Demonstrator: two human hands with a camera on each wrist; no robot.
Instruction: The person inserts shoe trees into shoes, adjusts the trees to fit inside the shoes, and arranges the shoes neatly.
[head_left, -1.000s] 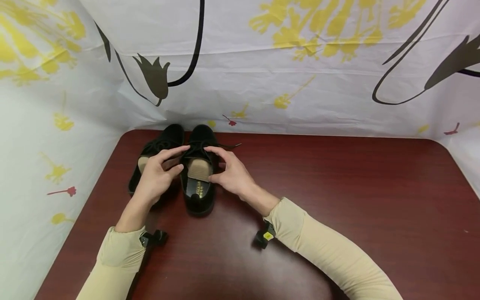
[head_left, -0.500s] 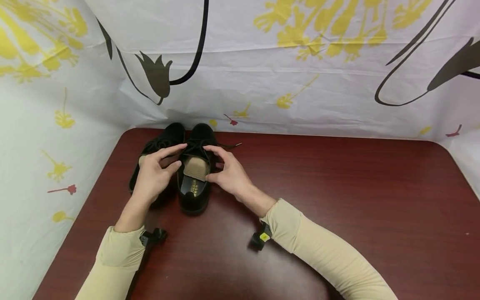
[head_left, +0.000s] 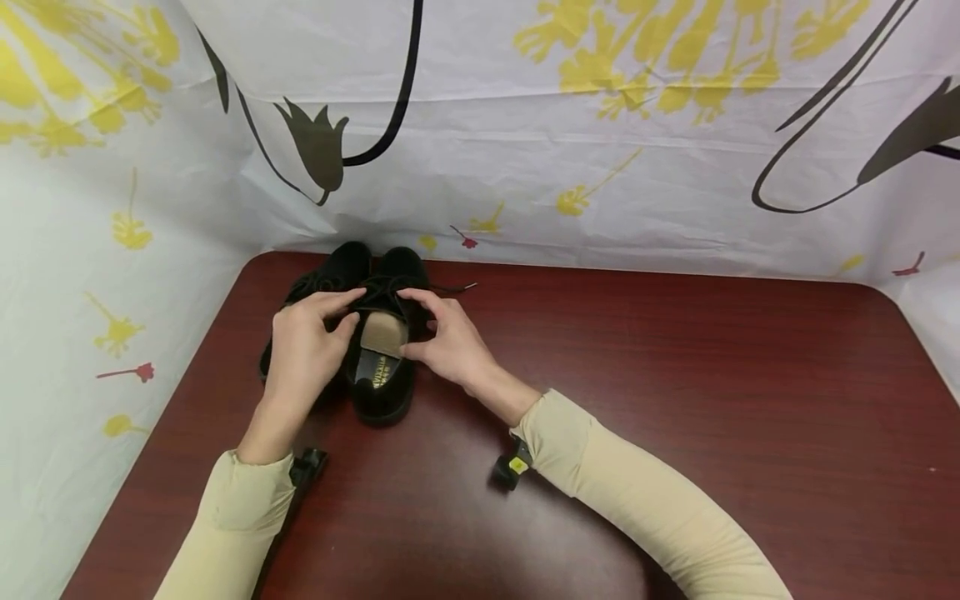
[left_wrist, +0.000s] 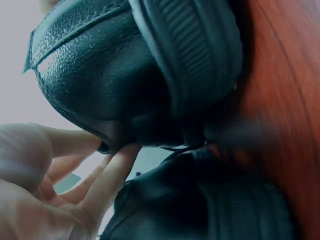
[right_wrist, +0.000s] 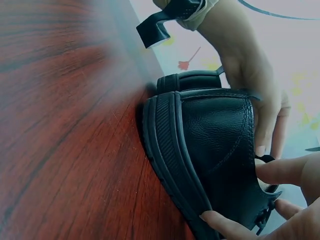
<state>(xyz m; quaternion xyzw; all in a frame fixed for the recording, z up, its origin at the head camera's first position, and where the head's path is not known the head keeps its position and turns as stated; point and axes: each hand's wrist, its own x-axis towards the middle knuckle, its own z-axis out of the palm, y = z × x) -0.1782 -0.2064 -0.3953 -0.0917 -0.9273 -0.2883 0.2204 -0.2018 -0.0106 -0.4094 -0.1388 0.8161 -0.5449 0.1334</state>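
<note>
Two black lace-up shoes stand side by side at the table's back left. Both hands hold the right shoe [head_left: 381, 393] by its collar. My left hand [head_left: 354, 307] pinches the left side, and my right hand [head_left: 408, 323] pinches the right side by the laces. The left shoe [head_left: 342, 260] is largely hidden behind the left hand. In the right wrist view the held shoe [right_wrist: 215, 145] shows its side and sole, with fingertips [right_wrist: 280, 170] on its upper edge. In the left wrist view fingertips [left_wrist: 112, 172] touch a shoe's rim [left_wrist: 125, 65].
The dark red table [head_left: 675, 375] is closed in at the back and left by a white curtain [head_left: 525, 167] with yellow and black prints. A loose lace end [head_left: 459, 287] lies to the right of the shoes. Small black cameras sit at both wrists [head_left: 510, 471].
Both hands have slid the right shoe a little left and away, up against the left shoe. Their hold on it has stayed the same.
</note>
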